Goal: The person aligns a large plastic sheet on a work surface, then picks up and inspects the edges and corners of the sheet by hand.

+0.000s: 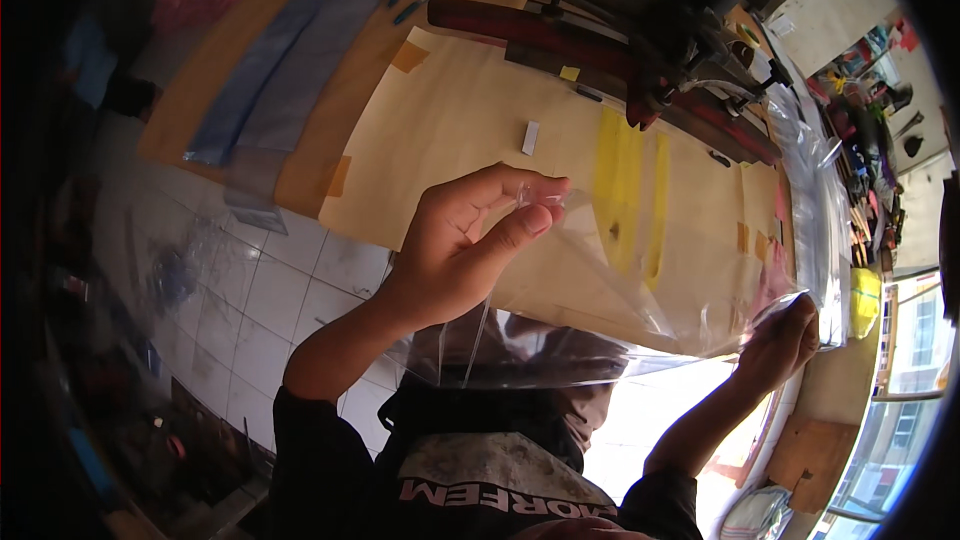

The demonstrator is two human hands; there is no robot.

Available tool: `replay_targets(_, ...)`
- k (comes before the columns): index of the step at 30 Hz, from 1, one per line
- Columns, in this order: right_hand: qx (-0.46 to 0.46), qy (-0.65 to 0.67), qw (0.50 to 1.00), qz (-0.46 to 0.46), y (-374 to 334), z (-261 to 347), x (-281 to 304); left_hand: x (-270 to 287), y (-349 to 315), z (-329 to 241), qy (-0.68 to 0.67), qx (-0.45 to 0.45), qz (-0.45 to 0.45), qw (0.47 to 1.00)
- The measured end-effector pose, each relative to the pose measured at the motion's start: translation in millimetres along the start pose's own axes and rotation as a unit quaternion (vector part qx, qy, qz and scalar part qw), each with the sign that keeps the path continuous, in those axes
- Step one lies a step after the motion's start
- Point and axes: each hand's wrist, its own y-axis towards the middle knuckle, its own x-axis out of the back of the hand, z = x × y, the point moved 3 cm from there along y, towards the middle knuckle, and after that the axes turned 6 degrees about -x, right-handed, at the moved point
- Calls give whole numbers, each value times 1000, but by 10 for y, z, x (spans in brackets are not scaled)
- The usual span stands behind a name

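A clear plastic sheet (590,345) stretches between my two hands, over the near edge of the workbench. My left hand (470,240) pinches one corner of it between thumb and fingertips, above the paper-covered bench top. At the right edge of the bench, my right hand (785,340) is closed around the other end of the sheet. The plastic sags in folds between them and hangs down in front of my body. Beyond it, a long dark red sealing machine (640,60) lies across the back of the bench.
Tan paper (440,130) with yellow tape strips (625,190) covers the bench. Bluish plastic sheets (300,70) lie at the left, near two blue pens (415,2). More clear plastic (815,200) lies along the right edge. White floor tiles (260,295) show below.
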Motion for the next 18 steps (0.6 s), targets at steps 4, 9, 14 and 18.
replay_targets(4,-19,-1,1000,6,-6,-8,11,-22,-18,55,-37,-17,-12,999)
replay_targets(9,-27,3,999,-19,-3,42,-22,-8,27,63,-97,-30,-47,994)
replay_targets(14,-14,-25,999,-24,-30,109,-44,6,-3,23,-21,-47,-69,996)
replay_targets(18,-1,-59,997,-48,-54,213,-83,-28,-10,-19,11,-71,-77,994)
